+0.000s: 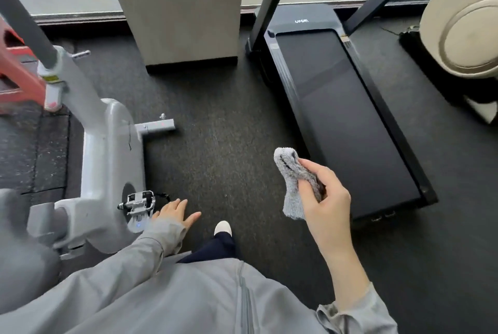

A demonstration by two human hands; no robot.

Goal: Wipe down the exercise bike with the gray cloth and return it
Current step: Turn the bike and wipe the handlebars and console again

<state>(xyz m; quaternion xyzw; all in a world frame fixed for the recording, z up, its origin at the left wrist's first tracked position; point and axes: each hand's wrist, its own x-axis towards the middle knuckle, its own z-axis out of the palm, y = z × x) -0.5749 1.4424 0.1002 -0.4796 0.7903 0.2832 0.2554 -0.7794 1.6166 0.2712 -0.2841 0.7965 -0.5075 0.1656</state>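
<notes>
The white exercise bike [107,150] stands at the left, its grey seat at the lower left edge and its metal pedal [140,203] facing me. My right hand [320,199] is raised over the dark floor, well right of the bike, and grips a fluffy gray cloth [289,172] that hangs down bunched from my fingers. My left hand [175,212] hangs low beside the pedal with its fingers spread and holds nothing. A grey sleeve covers that arm.
A black treadmill [347,128] lies on the floor at the right. A beige pillar [186,10] rises behind the middle. A red frame [16,69] sits at the far left, a beige round machine part [463,31] at the far right. My white shoe [222,227] points forward.
</notes>
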